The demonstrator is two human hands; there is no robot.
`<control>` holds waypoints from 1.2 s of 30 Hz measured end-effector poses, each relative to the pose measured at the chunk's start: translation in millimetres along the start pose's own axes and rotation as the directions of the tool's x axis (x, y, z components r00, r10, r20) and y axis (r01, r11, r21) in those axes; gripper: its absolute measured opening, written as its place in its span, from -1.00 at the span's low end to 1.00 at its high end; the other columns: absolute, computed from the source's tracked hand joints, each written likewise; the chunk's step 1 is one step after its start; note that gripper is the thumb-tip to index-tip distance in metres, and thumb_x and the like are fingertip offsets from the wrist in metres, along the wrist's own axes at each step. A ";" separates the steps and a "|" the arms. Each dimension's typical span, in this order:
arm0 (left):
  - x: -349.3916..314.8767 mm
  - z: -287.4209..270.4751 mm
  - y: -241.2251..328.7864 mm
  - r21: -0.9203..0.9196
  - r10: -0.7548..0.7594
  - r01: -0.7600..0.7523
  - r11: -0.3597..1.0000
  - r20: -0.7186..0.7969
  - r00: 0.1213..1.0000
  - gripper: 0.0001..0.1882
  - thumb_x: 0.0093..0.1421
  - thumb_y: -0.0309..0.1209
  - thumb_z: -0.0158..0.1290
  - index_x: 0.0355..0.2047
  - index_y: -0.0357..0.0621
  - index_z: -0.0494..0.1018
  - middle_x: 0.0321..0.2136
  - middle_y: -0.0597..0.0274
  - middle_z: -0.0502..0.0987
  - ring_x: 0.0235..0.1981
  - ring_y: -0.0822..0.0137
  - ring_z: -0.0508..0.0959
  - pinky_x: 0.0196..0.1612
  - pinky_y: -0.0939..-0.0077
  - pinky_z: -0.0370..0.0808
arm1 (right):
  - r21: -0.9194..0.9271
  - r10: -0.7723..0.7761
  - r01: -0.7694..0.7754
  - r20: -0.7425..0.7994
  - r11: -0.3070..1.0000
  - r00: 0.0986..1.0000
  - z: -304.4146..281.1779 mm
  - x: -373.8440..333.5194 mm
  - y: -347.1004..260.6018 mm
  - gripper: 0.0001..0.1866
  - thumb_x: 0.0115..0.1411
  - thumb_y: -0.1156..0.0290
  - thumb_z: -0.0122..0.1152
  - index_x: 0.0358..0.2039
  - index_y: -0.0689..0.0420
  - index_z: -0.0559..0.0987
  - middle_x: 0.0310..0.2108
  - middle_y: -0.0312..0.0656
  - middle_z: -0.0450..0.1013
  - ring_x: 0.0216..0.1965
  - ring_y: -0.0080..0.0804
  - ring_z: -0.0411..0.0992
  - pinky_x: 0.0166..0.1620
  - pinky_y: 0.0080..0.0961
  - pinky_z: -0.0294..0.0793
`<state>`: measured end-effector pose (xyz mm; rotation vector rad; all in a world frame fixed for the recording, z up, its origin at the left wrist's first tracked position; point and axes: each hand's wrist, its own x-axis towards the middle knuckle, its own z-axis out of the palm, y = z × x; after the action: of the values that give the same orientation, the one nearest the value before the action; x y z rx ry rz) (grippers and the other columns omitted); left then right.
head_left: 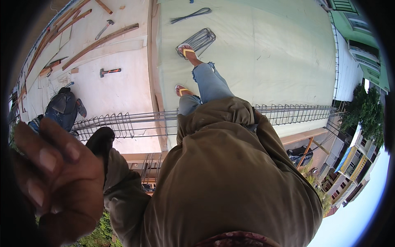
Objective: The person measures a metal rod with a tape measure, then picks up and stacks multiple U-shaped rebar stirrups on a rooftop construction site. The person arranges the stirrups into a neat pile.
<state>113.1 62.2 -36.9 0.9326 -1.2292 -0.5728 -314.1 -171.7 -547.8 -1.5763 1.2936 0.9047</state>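
My left hand [76, 177] is raised close to the camera at the lower left, palm turned up. Its fingers are loosely bent and apart, and nothing shows in them. Behind it is the dark cuff of my brown sleeve [123, 185]. My right arm [273, 140] hangs at my side; its hand is hidden behind my jacket. A long steel rebar cage [292, 113] with square ties crosses at my waist level in the picture. One sandalled foot stands at a bundle of rectangular steel stirrups [201, 39].
A looped bundle of thin wire [191, 15] lies beyond the stirrups. On the pale boards at left are a hammer [110, 72], a claw hammer [105, 29] and a long timber [101, 46]. Dark clothing, perhaps a crouched person [63, 109], is beside the cage. Buildings [349, 168] stand at right.
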 end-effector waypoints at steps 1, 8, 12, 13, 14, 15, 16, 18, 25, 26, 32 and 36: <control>-13.1 17.2 -46.2 0.036 0.108 -0.102 0.994 -0.301 0.948 -0.71 0.34 -0.28 0.07 -0.04 -0.19 0.44 -0.38 0.22 0.44 -0.38 0.22 0.47 -0.41 0.38 0.47 | 0.017 -0.005 0.006 -0.008 1.000 1.000 -6.8 2.1 -3.9 0.16 -0.07 -0.01 0.32 0.40 0.29 -0.05 0.09 0.09 0.38 0.06 -0.08 0.39 0.01 -0.13 0.40; -32.7 66.8 -169.7 -0.039 -0.538 0.633 0.773 -0.568 0.623 -0.80 0.35 -0.31 0.09 -0.26 -0.22 0.46 -0.49 0.26 0.51 -0.47 0.46 0.51 -0.43 0.59 0.42 | 0.078 -0.060 0.061 -0.011 0.995 0.998 -56.4 19.0 1.6 0.17 -0.06 0.02 0.33 0.41 0.29 -0.09 0.07 0.06 0.38 0.02 -0.12 0.40 -0.07 -0.12 0.43; -19.7 108.5 -227.1 -0.137 -0.628 0.722 0.679 -0.618 0.473 -0.78 0.33 -0.29 0.11 -0.27 -0.21 0.47 -0.47 0.27 0.50 -0.48 0.46 0.50 -0.43 0.60 0.42 | 0.110 -0.060 0.057 0.023 0.992 0.998 -90.4 44.1 39.6 0.18 -0.05 0.04 0.33 0.41 0.29 -0.11 0.05 0.05 0.39 -0.01 -0.15 0.40 -0.11 -0.11 0.45; -8.8 122.0 -242.4 -0.154 -0.639 0.736 0.660 -0.630 0.441 -0.79 0.33 -0.29 0.11 -0.27 -0.21 0.47 -0.47 0.27 0.50 -0.48 0.46 0.50 -0.43 0.60 0.42 | 0.126 -0.051 0.046 0.032 0.991 0.998 -104.5 51.2 54.6 0.18 -0.05 0.05 0.33 0.42 0.29 -0.11 0.05 0.04 0.39 -0.01 -0.15 0.41 -0.12 -0.11 0.45; 5.6 136.6 -257.6 -0.165 -0.644 0.739 0.653 -0.634 0.428 -0.79 0.33 -0.30 0.11 -0.27 -0.21 0.47 -0.47 0.27 0.51 -0.48 0.47 0.50 -0.44 0.60 0.42 | 0.130 -0.044 0.038 0.041 0.991 0.998 -120.3 56.6 72.1 0.18 -0.05 0.05 0.33 0.42 0.29 -0.12 0.04 0.04 0.39 -0.02 -0.16 0.41 -0.13 -0.11 0.45; 24.2 151.6 -273.4 -0.148 -0.637 0.735 0.661 -0.628 0.447 -0.80 0.33 -0.31 0.11 -0.27 -0.21 0.47 -0.47 0.27 0.52 -0.48 0.47 0.51 -0.44 0.60 0.42 | 0.144 -0.036 0.029 0.051 0.989 0.998 -140.0 62.2 90.2 0.18 -0.05 0.05 0.33 0.42 0.28 -0.12 0.04 0.03 0.39 -0.03 -0.16 0.41 -0.14 -0.11 0.46; 44.7 167.7 -286.6 -0.135 -0.635 0.740 0.659 -0.626 0.452 -0.80 0.33 -0.31 0.11 -0.27 -0.22 0.47 -0.46 0.27 0.52 -0.48 0.47 0.51 -0.44 0.60 0.42 | 0.157 -0.023 0.013 0.060 0.988 0.998 -161.8 65.6 109.7 0.18 -0.05 0.06 0.33 0.42 0.28 -0.13 0.04 0.03 0.39 -0.03 -0.17 0.41 -0.15 -0.11 0.46; 89.6 199.6 -306.7 -0.117 -0.633 0.739 0.664 -0.614 0.471 -0.81 0.33 -0.33 0.12 -0.27 -0.22 0.48 -0.45 0.27 0.54 -0.47 0.48 0.52 -0.43 0.61 0.43 | 0.225 0.014 -0.029 0.070 0.974 0.997 -208.4 65.4 150.4 0.19 -0.05 0.07 0.33 0.42 0.28 -0.14 0.03 0.02 0.39 -0.04 -0.18 0.41 -0.17 -0.10 0.47; 211.3 301.3 -374.0 -0.052 -0.690 0.753 0.656 -0.447 0.569 -0.82 0.33 -0.35 0.10 -0.26 -0.24 0.48 -0.43 0.27 0.54 -0.45 0.49 0.53 -0.41 0.63 0.43 | 0.711 0.098 -0.064 -0.007 0.700 0.995 -393.6 47.6 242.1 0.20 -0.04 0.10 0.34 0.43 0.28 -0.18 0.00 -0.01 0.40 -0.09 -0.22 0.42 -0.25 -0.09 0.50; 222.2 314.0 -382.0 -0.039 -0.704 0.762 0.646 -0.417 0.575 -0.82 0.34 -0.35 0.09 -0.26 -0.24 0.48 -0.42 0.27 0.54 -0.45 0.50 0.52 -0.41 0.63 0.43 | 0.780 0.092 -0.033 -0.031 0.625 0.995 -420.7 42.7 244.0 0.20 -0.04 0.11 0.34 0.43 0.28 -0.19 0.00 -0.02 0.40 -0.09 -0.23 0.42 -0.26 -0.09 0.50; 267.5 375.4 -452.0 -0.092 -0.883 0.882 0.462 -0.139 0.448 -0.85 0.33 -0.34 0.10 -0.23 -0.16 0.49 -0.41 0.35 0.55 -0.44 0.56 0.51 -0.42 0.67 0.42 | 0.972 -0.401 0.232 -0.230 -0.046 0.887 -517.2 9.7 190.6 -0.01 -0.03 0.22 0.24 0.40 0.15 0.04 0.10 -0.04 0.35 0.01 -0.15 0.44 -0.10 -0.10 0.57; 298.4 410.7 -501.6 -0.015 -0.912 0.913 0.408 0.044 0.408 -0.77 0.34 -0.28 0.07 -0.16 -0.20 0.48 -0.36 0.30 0.53 -0.38 0.51 0.53 -0.40 0.62 0.45 | 0.963 -0.623 0.225 -0.267 -0.148 0.735 -552.0 -6.6 119.4 -0.02 -0.04 0.24 0.27 0.39 0.19 0.08 0.17 0.05 0.30 0.08 -0.10 0.42 -0.02 0.00 0.59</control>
<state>-145.1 -557.6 -278.9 1.5711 -0.5948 -1.4957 -430.2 -695.4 -371.1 -0.4635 0.6255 -0.3637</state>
